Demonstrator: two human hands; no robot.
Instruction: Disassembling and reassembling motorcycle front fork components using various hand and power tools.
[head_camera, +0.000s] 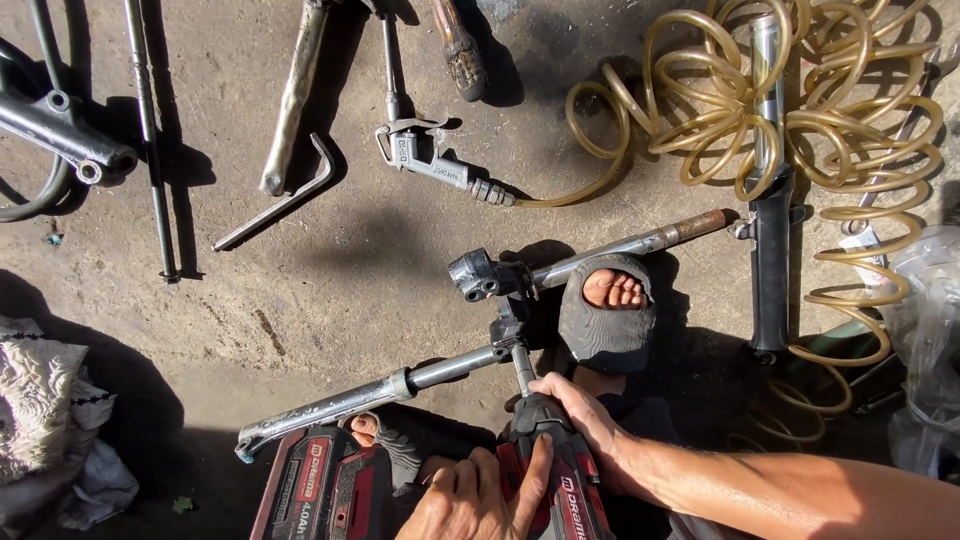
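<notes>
Both my hands grip a red and black cordless power wrench (583, 503) at the bottom centre. My right hand (580, 412) wraps its black nose, and my left hand (472, 500) holds the body from below. The tool's socket extension (523, 367) points up into a dark metal fork yoke (497, 285). Two grey fork tubes join there: one (345, 402) runs down-left, the other (625, 244) runs up-right. My foot in a grey sandal (605, 312) rests beside the yoke. Another sandalled foot (385, 440) sits by the lower tube.
A red battery case (320, 490) lies left of the tool. On the concrete floor are an air blow gun (425, 155) with a coiled yellow hose (800, 120), an L-shaped key (285, 200), a separate fork leg (770, 210), frame parts (60, 130) and cloth (40, 400).
</notes>
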